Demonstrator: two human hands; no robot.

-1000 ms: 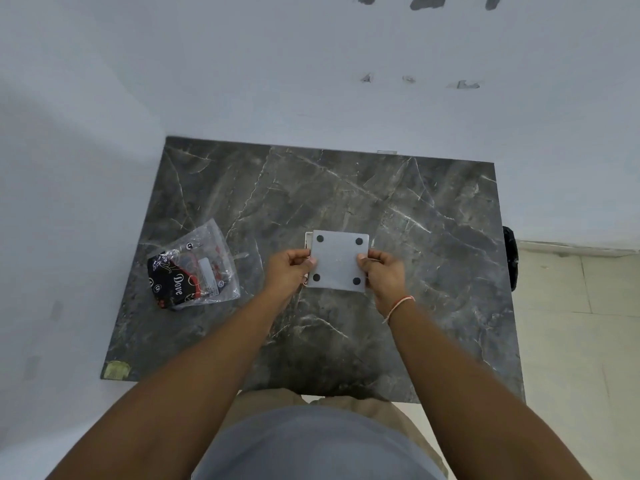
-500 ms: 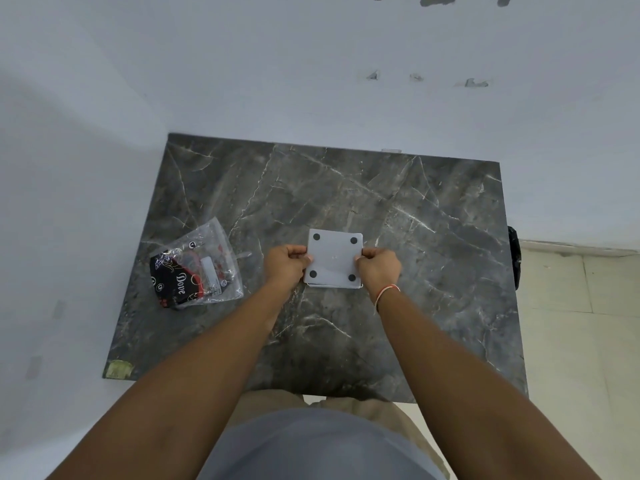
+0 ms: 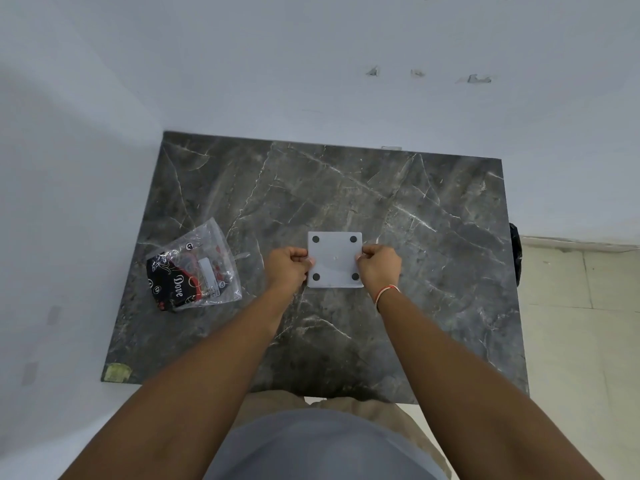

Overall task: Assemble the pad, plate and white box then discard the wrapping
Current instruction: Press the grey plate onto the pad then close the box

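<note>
Lowered flat since before, the white box (image 3: 335, 259) stays pinched by left hand (image 3: 287, 266) and right hand (image 3: 379, 268) fingers.

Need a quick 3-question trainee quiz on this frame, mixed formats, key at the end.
1. True or false: both hands hold the white box by its side edges.
2. How many dark round feet show on the box's upper face? A) two B) four C) six
3. Fill in: the clear plastic bag lies on the marble table to the ____ of the left hand.

Key: 1 true, the left hand and right hand each pinch one side. 2 B. 3 left.
</note>
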